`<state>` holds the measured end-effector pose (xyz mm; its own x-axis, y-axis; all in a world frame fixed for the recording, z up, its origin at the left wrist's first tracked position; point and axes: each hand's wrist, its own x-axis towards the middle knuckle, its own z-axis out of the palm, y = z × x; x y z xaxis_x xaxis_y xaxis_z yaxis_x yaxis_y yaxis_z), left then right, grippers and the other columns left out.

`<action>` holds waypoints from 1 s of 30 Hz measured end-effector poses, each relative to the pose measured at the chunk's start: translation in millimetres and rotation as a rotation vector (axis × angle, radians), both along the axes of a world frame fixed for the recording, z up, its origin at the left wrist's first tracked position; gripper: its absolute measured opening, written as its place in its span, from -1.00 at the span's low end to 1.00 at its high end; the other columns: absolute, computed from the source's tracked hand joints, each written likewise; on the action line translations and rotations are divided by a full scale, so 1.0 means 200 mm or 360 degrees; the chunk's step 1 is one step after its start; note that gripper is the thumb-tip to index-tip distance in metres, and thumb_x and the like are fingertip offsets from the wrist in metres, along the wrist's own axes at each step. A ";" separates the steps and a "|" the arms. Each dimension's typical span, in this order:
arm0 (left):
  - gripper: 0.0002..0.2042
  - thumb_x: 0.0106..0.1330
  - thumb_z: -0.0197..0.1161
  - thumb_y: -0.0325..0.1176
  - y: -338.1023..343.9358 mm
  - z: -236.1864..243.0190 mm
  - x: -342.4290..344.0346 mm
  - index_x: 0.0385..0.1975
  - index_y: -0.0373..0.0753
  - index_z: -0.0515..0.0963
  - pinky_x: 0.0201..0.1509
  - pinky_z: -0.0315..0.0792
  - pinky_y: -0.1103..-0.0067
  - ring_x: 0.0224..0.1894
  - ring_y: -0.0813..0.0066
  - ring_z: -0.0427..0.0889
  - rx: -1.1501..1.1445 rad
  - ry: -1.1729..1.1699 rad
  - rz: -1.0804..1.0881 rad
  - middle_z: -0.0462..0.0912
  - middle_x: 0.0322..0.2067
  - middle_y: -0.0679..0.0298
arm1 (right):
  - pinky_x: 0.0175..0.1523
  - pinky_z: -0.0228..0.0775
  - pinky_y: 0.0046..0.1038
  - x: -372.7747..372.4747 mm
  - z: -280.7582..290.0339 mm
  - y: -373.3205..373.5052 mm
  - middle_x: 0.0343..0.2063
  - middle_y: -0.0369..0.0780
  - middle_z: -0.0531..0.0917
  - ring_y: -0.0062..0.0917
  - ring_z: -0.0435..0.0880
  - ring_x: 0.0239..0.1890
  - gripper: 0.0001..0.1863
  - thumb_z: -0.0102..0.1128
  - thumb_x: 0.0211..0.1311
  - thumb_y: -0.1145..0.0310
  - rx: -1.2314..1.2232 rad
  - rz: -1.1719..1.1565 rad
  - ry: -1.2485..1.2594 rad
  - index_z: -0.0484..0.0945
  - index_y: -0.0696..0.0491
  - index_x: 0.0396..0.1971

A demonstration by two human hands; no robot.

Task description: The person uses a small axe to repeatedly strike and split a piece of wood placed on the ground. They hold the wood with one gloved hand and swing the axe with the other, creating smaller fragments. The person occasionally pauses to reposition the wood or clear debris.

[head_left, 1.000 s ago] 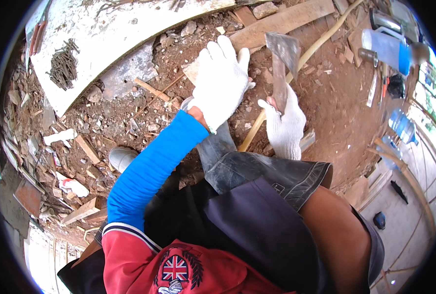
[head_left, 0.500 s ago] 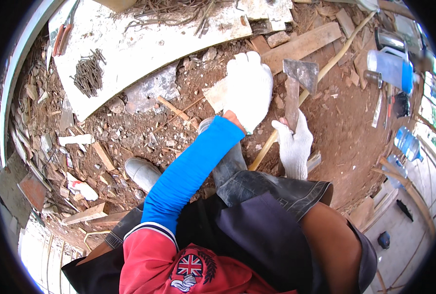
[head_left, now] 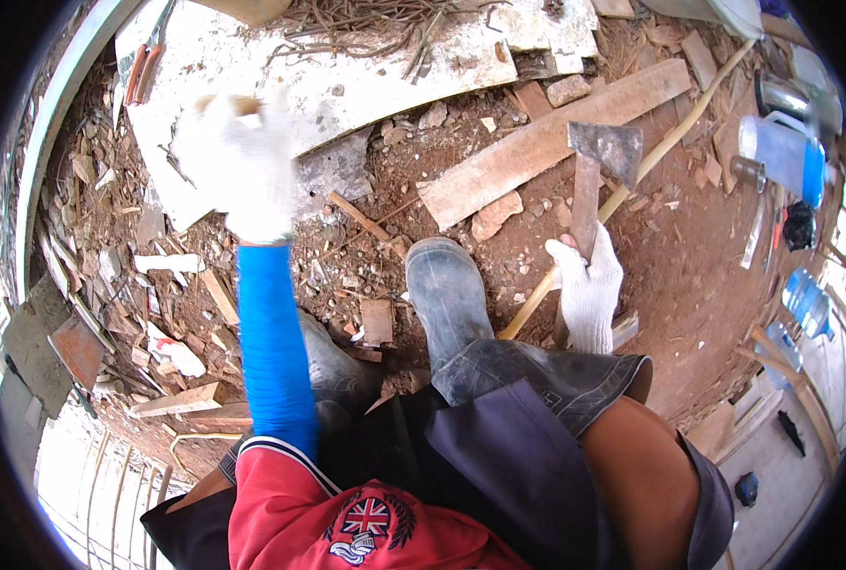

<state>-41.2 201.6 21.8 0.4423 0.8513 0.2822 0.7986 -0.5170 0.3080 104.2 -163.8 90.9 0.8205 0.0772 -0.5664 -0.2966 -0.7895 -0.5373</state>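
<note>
The gloved left hand has swung left, from beside the wooden plank to over the white board. It is blurred, so I cannot tell whether its fingers are open or closed. The gloved right hand grips the hatchet by its wooden handle, the metal head overlapping the pale pole in view.

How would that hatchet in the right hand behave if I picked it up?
The hatchet would probably feel stiff: its straight handle looks like solid wood. It is likely top-heavy, apt to tip head-first, since the broad head looks like metal and sits at one end.
</note>
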 end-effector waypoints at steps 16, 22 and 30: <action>-0.81 0.48 0.50 -0.16 -0.36 -0.23 0.35 -0.17 -0.12 0.72 0.06 0.52 0.16 -0.03 0.04 0.62 -0.0435 -0.0218 -0.0671 0.63 -0.15 0.12 | -0.03 0.68 -0.46 -0.01 0.00 0.06 -0.07 -0.16 0.88 -0.56 0.84 -0.16 -0.24 0.63 0.32 0.35 0.0012 0.0078 0.0073 0.54 0.12 0.49; -0.84 0.55 0.43 -0.21 -0.38 -0.17 0.40 -0.17 -0.13 0.69 0.13 0.56 0.21 0.01 -0.02 0.63 -0.0099 -0.0015 -0.0650 0.65 -0.09 0.07 | -0.06 0.67 -0.47 -0.03 0.01 0.05 -0.10 -0.20 0.88 -0.61 0.82 -0.22 -0.23 0.64 0.31 0.35 -0.0040 -0.0026 0.0168 0.54 0.11 0.50; -0.83 0.43 0.55 -0.24 -0.22 -0.15 0.14 -0.21 -0.15 0.71 -0.01 0.56 0.26 -0.19 0.21 0.67 -0.0338 -0.0536 -0.0284 0.71 -0.29 0.18 | -0.10 0.65 -0.49 -0.03 -0.05 0.06 -0.16 -0.20 0.88 -0.62 0.80 -0.26 -0.23 0.65 0.29 0.33 0.0005 0.0066 0.0157 0.55 0.09 0.49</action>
<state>-13.9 157.8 -8.2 0.5012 0.8244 0.2628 0.5392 -0.5352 0.6503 97.4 -151.8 81.4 0.7567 0.1120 -0.6440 -0.3154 -0.8004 -0.5098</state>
